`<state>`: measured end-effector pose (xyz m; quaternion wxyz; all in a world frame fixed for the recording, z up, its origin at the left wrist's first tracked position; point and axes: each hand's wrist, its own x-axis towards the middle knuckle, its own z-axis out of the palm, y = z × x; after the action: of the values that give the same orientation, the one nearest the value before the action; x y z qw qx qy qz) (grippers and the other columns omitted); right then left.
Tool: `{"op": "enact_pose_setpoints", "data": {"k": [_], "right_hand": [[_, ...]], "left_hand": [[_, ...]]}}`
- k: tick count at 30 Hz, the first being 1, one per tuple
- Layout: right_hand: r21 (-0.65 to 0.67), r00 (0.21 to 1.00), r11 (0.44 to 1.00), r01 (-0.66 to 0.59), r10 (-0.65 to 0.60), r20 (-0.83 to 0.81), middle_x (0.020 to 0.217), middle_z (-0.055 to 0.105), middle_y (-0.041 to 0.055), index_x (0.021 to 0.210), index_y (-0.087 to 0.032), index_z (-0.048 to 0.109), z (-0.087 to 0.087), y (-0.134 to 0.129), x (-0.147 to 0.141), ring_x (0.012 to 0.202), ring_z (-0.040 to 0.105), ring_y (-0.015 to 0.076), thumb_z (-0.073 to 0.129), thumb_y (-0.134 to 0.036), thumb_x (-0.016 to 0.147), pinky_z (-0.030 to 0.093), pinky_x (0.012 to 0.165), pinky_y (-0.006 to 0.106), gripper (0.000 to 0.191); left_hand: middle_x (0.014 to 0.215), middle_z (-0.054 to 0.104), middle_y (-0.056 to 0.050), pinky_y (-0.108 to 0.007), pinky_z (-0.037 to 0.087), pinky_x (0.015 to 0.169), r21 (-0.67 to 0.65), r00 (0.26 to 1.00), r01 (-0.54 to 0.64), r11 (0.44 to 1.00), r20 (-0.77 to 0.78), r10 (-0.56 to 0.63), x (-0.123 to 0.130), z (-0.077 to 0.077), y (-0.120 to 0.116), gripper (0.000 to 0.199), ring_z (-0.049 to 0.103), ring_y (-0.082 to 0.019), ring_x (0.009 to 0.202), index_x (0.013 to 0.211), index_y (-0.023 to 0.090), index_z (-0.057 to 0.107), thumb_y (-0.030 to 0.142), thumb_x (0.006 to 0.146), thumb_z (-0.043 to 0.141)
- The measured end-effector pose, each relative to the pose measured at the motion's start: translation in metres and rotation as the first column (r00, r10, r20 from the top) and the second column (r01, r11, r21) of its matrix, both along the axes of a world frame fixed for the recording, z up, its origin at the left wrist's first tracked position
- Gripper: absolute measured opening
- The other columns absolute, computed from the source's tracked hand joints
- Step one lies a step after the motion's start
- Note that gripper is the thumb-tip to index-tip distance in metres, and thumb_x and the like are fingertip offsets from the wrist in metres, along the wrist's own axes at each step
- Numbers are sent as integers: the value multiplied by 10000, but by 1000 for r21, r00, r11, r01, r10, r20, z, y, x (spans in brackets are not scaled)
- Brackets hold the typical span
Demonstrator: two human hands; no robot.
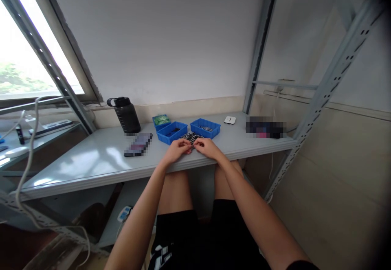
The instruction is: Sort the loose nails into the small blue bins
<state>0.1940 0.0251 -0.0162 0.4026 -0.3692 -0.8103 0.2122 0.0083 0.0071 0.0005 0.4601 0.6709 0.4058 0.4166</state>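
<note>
My left hand (178, 149) and my right hand (207, 147) meet close together at the front edge of the table. Fingers on both are pinched, with the fingertips nearly touching over something too small to make out. Just beyond them lies a pile of small black and silver parts (192, 136). Behind my left hand stands a blue bin (165, 139) with a few dark pieces inside. Another blue bin (213, 132), behind my right hand, holds some small silvery parts. A smaller blue box (157, 126) with green packets in it sits at the back left.
A dark water bottle (127, 117) stands at the back left, with a blurred phone-like object (139, 144) in front of it. To the right are a white square item (230, 120) and a blurred dark object (265, 128). Metal shelf posts (324, 95) frame the table (100, 162).
</note>
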Motion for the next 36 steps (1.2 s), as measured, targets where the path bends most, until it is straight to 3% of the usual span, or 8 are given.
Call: {"op": "enact_pose_setpoints", "data": {"k": [10,19,28,36], "right_hand": [[-91,999,995,-48,47,-19,601,609,-10,722,-161,633,0,2,1,593,536,121,527,-245,788,370,564,207,150],[-154,995,983,-100,98,-22,659,649,10,826,-161,662,3,2,2,651,568,141,532,-323,827,398,617,225,207],[-118,996,990,-81,78,-36,649,626,-4,813,-168,661,0,4,2,637,545,133,519,-340,840,383,608,224,225],[-118,994,987,-106,107,4,687,643,-5,799,-171,686,3,1,1,652,548,129,542,-343,828,365,595,218,227]], "left_hand": [[725,689,-52,-334,509,740,-62,999,-34,998,36,37,-2,-3,-2,359,642,-173,686,960,112,637,362,709,698],[679,636,-17,-274,483,654,28,999,-35,999,-12,35,-3,3,-7,293,581,-136,615,852,134,635,398,728,661],[693,631,-8,-269,479,655,28,999,-30,999,23,29,-3,0,-5,291,573,-126,616,868,141,607,369,704,683],[822,648,-36,-295,498,711,48,998,-18,999,68,14,-1,1,-7,277,599,-164,767,816,147,612,385,692,683]]}}
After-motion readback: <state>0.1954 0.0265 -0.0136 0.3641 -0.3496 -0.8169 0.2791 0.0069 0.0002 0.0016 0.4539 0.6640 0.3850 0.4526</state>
